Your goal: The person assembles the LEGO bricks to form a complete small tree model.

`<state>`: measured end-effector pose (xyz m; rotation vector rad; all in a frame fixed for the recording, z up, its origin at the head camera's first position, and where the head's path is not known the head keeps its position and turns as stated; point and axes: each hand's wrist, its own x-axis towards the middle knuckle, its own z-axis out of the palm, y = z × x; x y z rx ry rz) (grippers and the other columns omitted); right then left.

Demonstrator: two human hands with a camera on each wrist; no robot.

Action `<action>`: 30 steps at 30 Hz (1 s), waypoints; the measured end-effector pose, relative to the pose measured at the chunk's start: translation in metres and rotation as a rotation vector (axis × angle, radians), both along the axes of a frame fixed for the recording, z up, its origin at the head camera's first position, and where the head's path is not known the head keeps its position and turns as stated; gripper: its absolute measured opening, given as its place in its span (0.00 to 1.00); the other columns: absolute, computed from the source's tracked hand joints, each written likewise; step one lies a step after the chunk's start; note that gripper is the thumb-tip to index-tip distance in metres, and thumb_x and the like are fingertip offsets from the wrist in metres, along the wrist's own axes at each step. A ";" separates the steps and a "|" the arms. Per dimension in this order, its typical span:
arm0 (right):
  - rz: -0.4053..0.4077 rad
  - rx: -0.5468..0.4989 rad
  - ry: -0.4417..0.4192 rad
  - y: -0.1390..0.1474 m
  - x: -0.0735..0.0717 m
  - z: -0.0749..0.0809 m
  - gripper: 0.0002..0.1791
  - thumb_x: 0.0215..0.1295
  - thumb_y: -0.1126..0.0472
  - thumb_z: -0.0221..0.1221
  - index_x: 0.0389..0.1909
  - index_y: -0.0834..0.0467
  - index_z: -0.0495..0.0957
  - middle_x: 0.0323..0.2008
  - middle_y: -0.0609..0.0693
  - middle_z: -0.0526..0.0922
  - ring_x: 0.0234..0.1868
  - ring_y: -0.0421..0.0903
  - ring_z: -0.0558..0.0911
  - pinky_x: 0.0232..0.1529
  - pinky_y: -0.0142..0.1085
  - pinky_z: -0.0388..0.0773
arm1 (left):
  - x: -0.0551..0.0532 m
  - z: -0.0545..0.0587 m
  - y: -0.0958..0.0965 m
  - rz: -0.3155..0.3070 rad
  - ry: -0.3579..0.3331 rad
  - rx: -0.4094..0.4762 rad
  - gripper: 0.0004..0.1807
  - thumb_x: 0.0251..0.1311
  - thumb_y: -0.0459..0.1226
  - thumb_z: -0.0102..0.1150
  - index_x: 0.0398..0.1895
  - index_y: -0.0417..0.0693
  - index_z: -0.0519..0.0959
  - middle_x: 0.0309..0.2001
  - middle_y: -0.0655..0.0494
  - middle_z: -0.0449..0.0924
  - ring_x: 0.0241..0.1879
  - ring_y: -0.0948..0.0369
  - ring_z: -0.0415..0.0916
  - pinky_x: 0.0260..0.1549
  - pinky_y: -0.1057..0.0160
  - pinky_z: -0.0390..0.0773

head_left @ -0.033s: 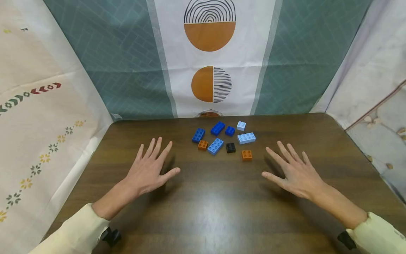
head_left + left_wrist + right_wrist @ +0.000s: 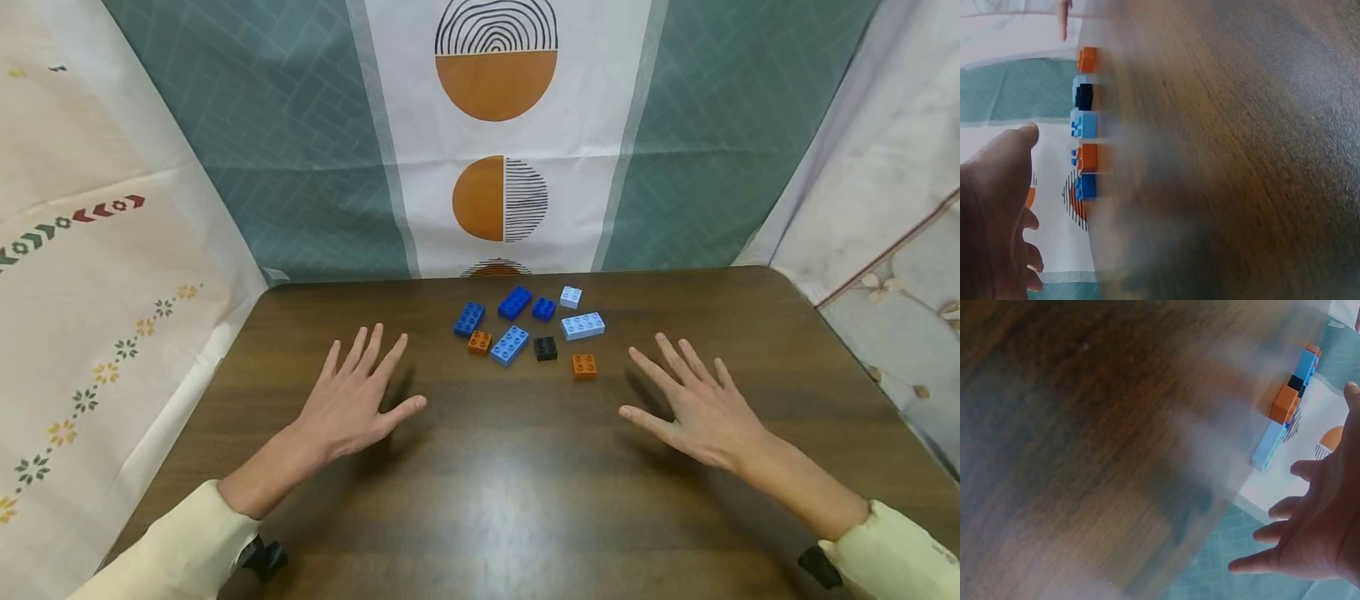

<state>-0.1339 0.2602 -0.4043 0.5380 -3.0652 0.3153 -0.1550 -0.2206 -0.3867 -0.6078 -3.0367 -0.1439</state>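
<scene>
My left hand [image 2: 348, 408] is held over the table's left side, fingers spread, holding nothing. On the other side my right hand [image 2: 701, 412] is spread the same way, also holding nothing. Between and beyond them lie toy building bricks. Nearest the left hand are a dark blue brick [image 2: 469, 319] and a small orange brick [image 2: 480, 342], with a light blue brick [image 2: 510, 346] beside them. A second orange brick [image 2: 584, 367] lies closest to the right hand. Near it are a black brick [image 2: 546, 348] and a long pale blue brick [image 2: 582, 326].
Farther back are another dark blue brick [image 2: 515, 303], a small blue brick [image 2: 543, 309] and a small pale blue brick [image 2: 571, 297]. The brown wooden table [image 2: 480, 467] meets a patterned cloth [image 2: 300, 167] at its back edge. More cloth hangs along both sides.
</scene>
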 end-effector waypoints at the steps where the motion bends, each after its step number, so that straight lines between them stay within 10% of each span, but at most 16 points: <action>1: 0.000 -0.002 -0.003 0.000 0.000 0.000 0.51 0.71 0.25 0.55 0.86 0.46 0.54 0.85 0.63 0.46 0.81 0.73 0.50 0.68 0.81 0.48 | 0.000 0.000 0.000 -0.001 0.001 0.001 0.54 0.70 0.73 0.46 0.88 0.52 0.50 0.85 0.37 0.40 0.84 0.39 0.38 0.77 0.29 0.38; 15: 0.053 -0.071 -0.021 0.002 -0.007 0.002 0.57 0.69 0.26 0.60 0.88 0.48 0.46 0.85 0.62 0.45 0.81 0.70 0.52 0.73 0.73 0.55 | -0.006 0.003 0.002 -0.042 -0.012 0.031 0.59 0.69 0.75 0.47 0.88 0.50 0.41 0.87 0.43 0.36 0.85 0.44 0.33 0.78 0.33 0.40; 25: 0.113 -0.358 -0.164 -0.003 -0.028 0.004 0.63 0.68 0.36 0.68 0.88 0.49 0.36 0.87 0.52 0.39 0.82 0.66 0.53 0.72 0.70 0.60 | -0.039 0.005 0.011 -0.155 -0.318 0.420 0.70 0.63 0.58 0.74 0.86 0.61 0.26 0.86 0.60 0.24 0.85 0.52 0.30 0.78 0.37 0.52; 30: 0.108 -0.465 -0.183 -0.006 -0.040 0.002 0.58 0.71 0.44 0.69 0.88 0.50 0.41 0.85 0.57 0.46 0.74 0.67 0.70 0.70 0.64 0.70 | -0.056 0.002 0.019 -0.184 -0.266 0.553 0.64 0.65 0.53 0.74 0.88 0.60 0.34 0.87 0.55 0.36 0.83 0.48 0.47 0.75 0.38 0.60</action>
